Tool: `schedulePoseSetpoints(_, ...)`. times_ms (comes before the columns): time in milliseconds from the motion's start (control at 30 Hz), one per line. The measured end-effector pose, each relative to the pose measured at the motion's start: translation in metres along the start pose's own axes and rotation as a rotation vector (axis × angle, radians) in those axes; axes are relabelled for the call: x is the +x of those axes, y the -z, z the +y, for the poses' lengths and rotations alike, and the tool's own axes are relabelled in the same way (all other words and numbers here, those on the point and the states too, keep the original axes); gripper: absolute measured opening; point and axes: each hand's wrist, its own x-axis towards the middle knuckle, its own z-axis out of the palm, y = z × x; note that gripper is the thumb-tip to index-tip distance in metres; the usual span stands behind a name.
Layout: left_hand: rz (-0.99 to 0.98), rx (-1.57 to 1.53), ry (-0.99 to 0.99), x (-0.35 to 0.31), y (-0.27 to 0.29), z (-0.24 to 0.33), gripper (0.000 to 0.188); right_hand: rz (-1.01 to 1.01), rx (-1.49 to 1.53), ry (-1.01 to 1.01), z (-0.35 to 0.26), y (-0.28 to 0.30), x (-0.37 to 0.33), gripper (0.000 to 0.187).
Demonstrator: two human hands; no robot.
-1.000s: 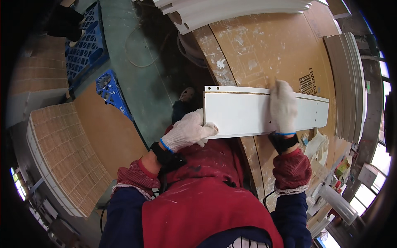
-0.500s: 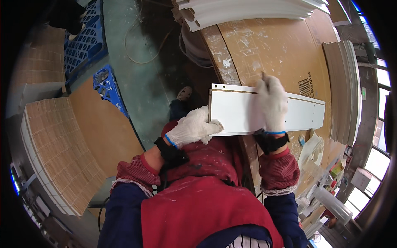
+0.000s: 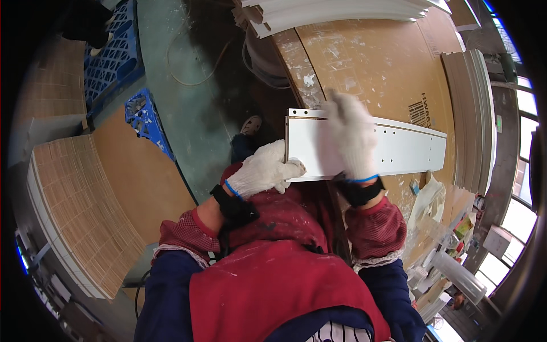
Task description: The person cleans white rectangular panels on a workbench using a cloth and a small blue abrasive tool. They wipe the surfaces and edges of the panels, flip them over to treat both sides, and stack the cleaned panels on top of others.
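Note:
A long white panel [image 3: 407, 154] with small dark holes and a brown groove along its far edge lies across the table's near side. Its left end juts past the table edge, where my left hand [image 3: 263, 169], in a white knit glove, is closed on it, thumb on top and fingers underneath. Over the panel's left half is my right hand [image 3: 351, 137], gloved too and blurred by motion. Its fingers look pinched together near the far edge, with a small brownish tip at them that I cannot make out.
Brown cardboard [image 3: 364, 68] covers the table. White panels [image 3: 342, 14] are stacked at the far side, more boards [image 3: 470, 119] at the right. A cloth [image 3: 428, 199] lies nearby. Left stand stacked wood-faced panels [image 3: 85, 211] and a blue pallet [image 3: 117, 51]; a person's feet show there.
My right hand has swept left along the panel, from its middle toward the left end. My left hand keeps its hold, and the panel has barely shifted.

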Motion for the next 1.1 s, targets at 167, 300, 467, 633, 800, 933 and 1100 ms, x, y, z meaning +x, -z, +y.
schedulePoseSetpoints(167,-0.023,-0.013,0.037,0.003,0.001,-0.002,0.031,-0.136,-0.201,0.318,-0.012,-0.027,-0.019,0.018)
schedulePoseSetpoints(300,0.093,0.743,-0.777,0.012,0.016,-0.029,0.039,-0.339,0.176,0.280,-0.057,-0.022,-0.006,0.019)
schedulePoseSetpoints(467,-0.028,-0.007,0.034,0.000,0.003,0.002,0.032,-0.080,0.234,-0.226,0.003,0.020,0.004,0.016)
schedulePoseSetpoints(633,0.001,-0.019,0.035,-0.003,-0.002,0.015,0.022,-0.084,0.102,0.012,0.009,0.020,-0.006,0.017)
schedulePoseSetpoints(800,0.007,-0.012,0.072,-0.001,-0.004,0.016,0.024,-0.338,0.035,-0.006,0.008,0.007,0.000,0.022)
schedulePoseSetpoints(933,0.089,0.093,0.080,0.001,-0.012,0.019,0.031,-0.226,-0.017,-0.123,0.081,0.047,0.006,0.019)
schedulePoseSetpoints(1100,0.081,0.043,0.094,0.002,-0.013,0.021,0.034,-0.093,-0.180,-0.454,0.190,0.121,0.001,0.022)
